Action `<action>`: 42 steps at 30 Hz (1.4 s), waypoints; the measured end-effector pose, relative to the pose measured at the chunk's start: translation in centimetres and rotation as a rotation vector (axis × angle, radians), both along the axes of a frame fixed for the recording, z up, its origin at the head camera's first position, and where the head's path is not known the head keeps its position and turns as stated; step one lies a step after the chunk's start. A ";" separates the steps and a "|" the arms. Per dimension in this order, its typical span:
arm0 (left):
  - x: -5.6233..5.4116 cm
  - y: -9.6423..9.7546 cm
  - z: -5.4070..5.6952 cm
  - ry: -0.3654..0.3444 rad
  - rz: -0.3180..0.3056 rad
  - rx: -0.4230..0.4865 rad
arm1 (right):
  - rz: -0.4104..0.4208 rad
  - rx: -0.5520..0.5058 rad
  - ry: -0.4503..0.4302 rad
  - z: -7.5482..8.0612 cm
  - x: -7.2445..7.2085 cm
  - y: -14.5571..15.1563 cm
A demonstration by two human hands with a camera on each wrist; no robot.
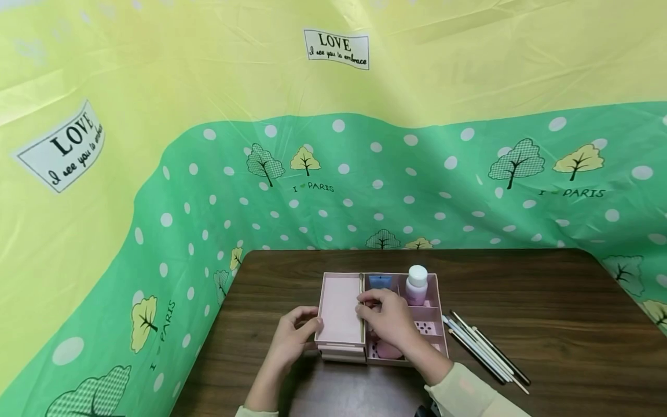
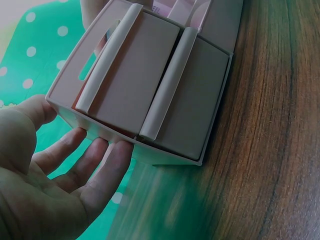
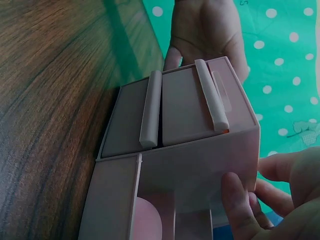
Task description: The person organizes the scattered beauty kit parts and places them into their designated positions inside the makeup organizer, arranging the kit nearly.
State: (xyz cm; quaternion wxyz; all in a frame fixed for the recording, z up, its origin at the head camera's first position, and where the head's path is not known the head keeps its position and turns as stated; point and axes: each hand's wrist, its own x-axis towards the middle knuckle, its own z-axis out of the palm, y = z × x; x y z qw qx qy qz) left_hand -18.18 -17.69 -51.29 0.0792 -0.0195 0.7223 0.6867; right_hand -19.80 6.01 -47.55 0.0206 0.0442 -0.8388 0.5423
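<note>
A pink desk organizer [image 1: 341, 307] stands on the table, with two drawers [image 2: 125, 65] at the front of its left part. My left hand [image 1: 292, 339] is at its left side; the fingertips [image 2: 120, 150] touch the side wall and the thumb is by the top edge. My right hand [image 1: 388, 317] touches the drawer part's right wall near the top rim with thumb and fingers. Along that rim lies a slender brush [image 1: 362, 282], partly covered by the right fingers. A white-capped bottle [image 1: 416, 286] and a blue tube [image 1: 380, 282] stand in the right compartments.
Several makeup brushes [image 1: 487, 350] lie in a loose bundle on the table right of the organizer. A pink rounded item [image 3: 147, 220] sits in a front compartment. Patterned green and yellow cloth [image 1: 312, 174] surrounds the brown wooden table [image 1: 563, 313] at the back and sides.
</note>
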 end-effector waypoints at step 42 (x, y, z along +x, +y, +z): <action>0.2 -0.1 0.0 0.006 0.000 -0.030 | 0.014 -0.043 0.005 -0.4 1.9 5.9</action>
